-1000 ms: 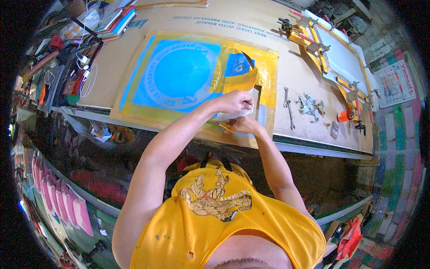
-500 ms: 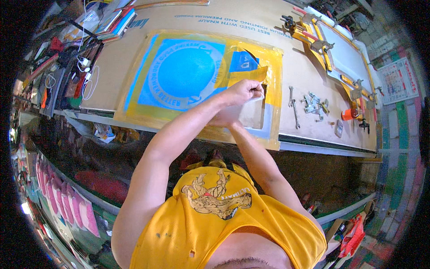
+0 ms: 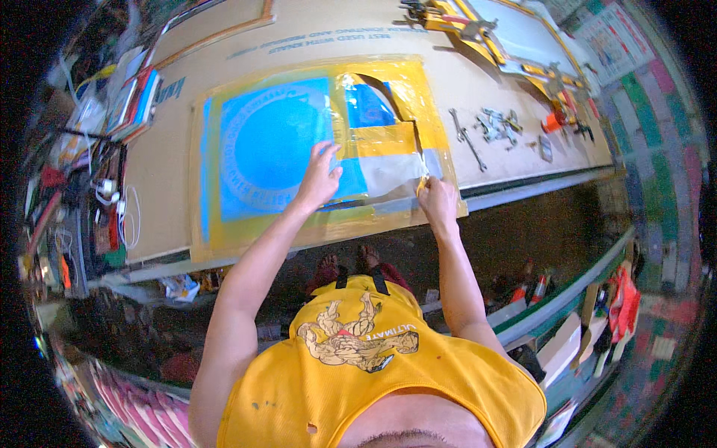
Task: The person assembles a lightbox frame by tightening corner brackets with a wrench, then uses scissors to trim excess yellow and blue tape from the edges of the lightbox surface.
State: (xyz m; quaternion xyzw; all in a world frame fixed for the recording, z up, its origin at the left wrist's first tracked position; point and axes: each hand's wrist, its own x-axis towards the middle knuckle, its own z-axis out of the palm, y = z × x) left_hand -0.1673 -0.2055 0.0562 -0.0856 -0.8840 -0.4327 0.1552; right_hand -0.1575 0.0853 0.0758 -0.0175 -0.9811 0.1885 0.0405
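Observation:
A yellow-taped sheet (image 3: 224, 240) lies on the board, with a blue painted square (image 3: 278, 149) showing a lettered ring around a blue disc. At its right side, a partly cut loose flap (image 3: 390, 170) lies flat, greyish white below a yellow tape band (image 3: 385, 139). Dark gaps show along the flap's edges. My left hand (image 3: 320, 179) is open, its fingers apart over the right part of the blue square. With its fingers pinched, my right hand (image 3: 439, 200) grips a small yellow bit of tape (image 3: 421, 182) at the flap's lower right corner.
Wrenches (image 3: 469, 142) and a pile of metal clamps or fittings (image 3: 494, 125) lie to the right. An orange-red container (image 3: 553, 122) stands beyond, near a clamped frame (image 3: 515, 45). Books (image 3: 134, 104) and white cables (image 3: 128, 216) sit at the left; the table's front edge (image 3: 523, 193) runs before me.
The raised flap has come down flat. My hands, together over it before, have parted: the left toward the blue square, the right to the flap's lower right corner. The view has shifted.

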